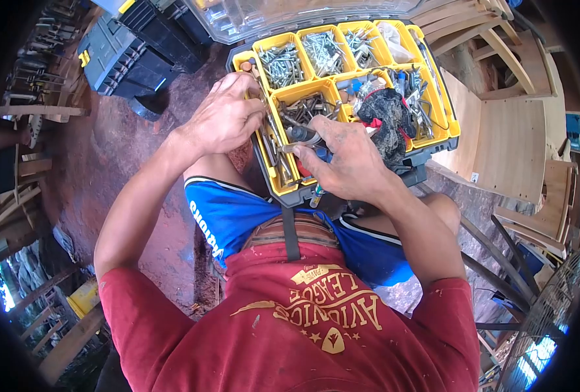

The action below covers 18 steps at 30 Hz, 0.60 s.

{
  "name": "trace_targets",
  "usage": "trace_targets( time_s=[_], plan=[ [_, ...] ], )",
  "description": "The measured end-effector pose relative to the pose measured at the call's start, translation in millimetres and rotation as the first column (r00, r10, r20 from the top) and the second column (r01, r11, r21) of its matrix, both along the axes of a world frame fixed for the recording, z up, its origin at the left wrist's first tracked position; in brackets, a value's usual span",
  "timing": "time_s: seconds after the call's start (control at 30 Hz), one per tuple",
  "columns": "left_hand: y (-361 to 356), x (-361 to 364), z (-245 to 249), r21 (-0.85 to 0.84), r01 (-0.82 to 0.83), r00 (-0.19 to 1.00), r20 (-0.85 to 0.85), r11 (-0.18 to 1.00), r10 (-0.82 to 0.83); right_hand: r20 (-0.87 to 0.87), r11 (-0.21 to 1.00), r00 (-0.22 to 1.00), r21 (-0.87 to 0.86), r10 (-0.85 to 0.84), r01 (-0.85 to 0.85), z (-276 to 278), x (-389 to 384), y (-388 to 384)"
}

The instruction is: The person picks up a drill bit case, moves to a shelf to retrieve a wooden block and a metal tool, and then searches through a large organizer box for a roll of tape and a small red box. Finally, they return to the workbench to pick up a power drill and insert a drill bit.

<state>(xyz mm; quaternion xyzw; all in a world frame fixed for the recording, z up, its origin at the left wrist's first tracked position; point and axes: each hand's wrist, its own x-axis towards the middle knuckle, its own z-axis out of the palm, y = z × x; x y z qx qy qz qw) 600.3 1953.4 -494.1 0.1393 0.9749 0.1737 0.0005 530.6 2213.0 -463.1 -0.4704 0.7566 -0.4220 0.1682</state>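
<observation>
An organizer case (453, 140) with yellow bins lies open across my lap. My left hand (228, 114) is at the long narrow bin on the case's left side, fingers curled over its edge; whatever is between the fingertips is hidden. My right hand (349, 157) reaches over the front middle bin, thumb and index finger pinched on a small metal piece (288, 149). Dark bolts (309, 108) lie in the bin beyond it. Bright screws (281, 65) fill the back left bin. A black cloth glove (385, 117) rests over the right-hand bins.
The clear lid (251, 19) stands open at the far side. A black toolbox (123, 59) is at the upper left. Wooden panels (512, 150) and chair-like frames stand at the right, with metal bars (493, 277) below them. Tools line the left edge.
</observation>
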Motion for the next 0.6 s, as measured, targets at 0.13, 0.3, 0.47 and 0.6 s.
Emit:
trace_targets(
  time_s=[0.13, 0.3, 0.47, 0.6],
  plan=[
    [15, -11, 10, -0.099, -0.09, 0.992, 0.075, 0.991, 0.098, -0.024, 0.999, 0.999, 0.018, -0.029, 0.03, -2, 2, 2],
    [12, -14, -3, -0.092, -0.132, 0.991, -0.015, 0.987, 0.132, -0.008, 0.999, 0.999, -0.013, -0.049, 0.049, -1, 1, 4],
    [12, -17, 10, -0.119, -0.15, 0.986, 0.057, 0.982, 0.157, -0.04, 0.998, 0.998, -0.029, -0.048, 0.047, 4, 0, 4],
    [6, -35, 11, -0.271, -0.065, 0.996, 0.048, 0.96, 0.081, -0.038, 0.999, 0.998, -0.02, -0.042, 0.041, -2, 0, 4]
  ],
)
